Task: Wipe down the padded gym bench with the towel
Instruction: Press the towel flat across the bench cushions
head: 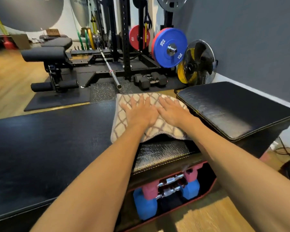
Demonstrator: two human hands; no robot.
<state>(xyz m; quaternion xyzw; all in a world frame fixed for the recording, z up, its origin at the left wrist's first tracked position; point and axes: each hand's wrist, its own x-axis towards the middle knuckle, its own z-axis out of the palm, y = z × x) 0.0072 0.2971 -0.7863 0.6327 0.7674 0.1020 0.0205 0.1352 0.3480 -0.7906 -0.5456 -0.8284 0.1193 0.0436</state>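
Pressing flat hands (157,113) on woven, diamond-patterned towel (124,124)

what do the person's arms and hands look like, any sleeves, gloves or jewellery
Both forearms are bare as far as the view shows, with no sleeves in sight. The left hand and right hand wear no gloves, and no watch, rings or wristbands show.

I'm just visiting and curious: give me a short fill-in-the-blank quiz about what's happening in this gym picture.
1. Both hands, the left hand and right hand, press flat on the ____.
2. The towel lies on a padded bench coloured ____.
3. The big weight plate near the fan is ____.

Missing words: towel; black; blue
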